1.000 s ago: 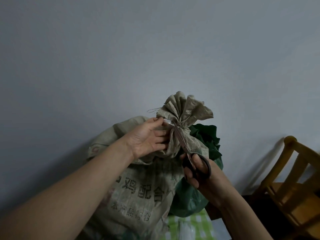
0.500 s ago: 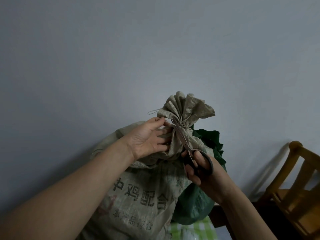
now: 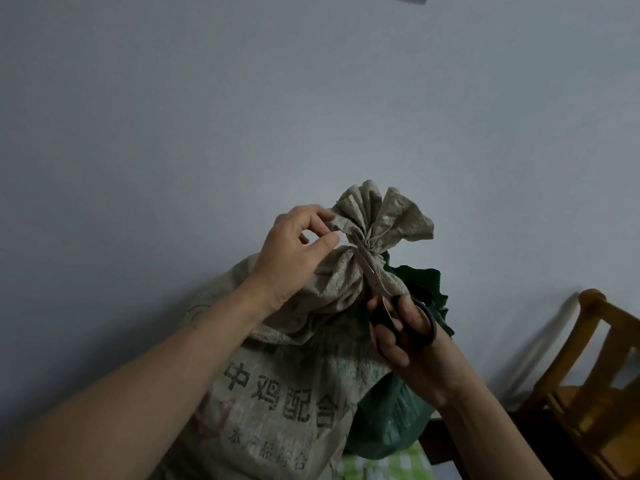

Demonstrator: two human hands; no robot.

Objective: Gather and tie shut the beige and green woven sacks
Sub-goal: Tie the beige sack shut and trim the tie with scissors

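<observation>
A beige woven sack [image 3: 284,386] with dark printed characters stands upright, its mouth gathered into a ruffled bunch [image 3: 381,216] bound with thin string at the neck. Behind it on the right sits a green sack [image 3: 388,424], its dark green top [image 3: 426,289] showing. My left hand [image 3: 294,251] is beside the neck on the left, thumb and forefinger pinching something too thin to make out, likely the string end. My right hand [image 3: 401,334] grips black-handled scissors [image 3: 374,275], whose blades point up to the tied neck.
A plain pale wall fills the background. A wooden chair [image 3: 595,386] stands at the right edge. A green-and-white checked cloth [image 3: 384,465] lies under the sacks at the bottom.
My left hand has lifted off the sack's neck and now pinches beside the bunch. The scissors' blades have stayed at the neck, still pointing up.
</observation>
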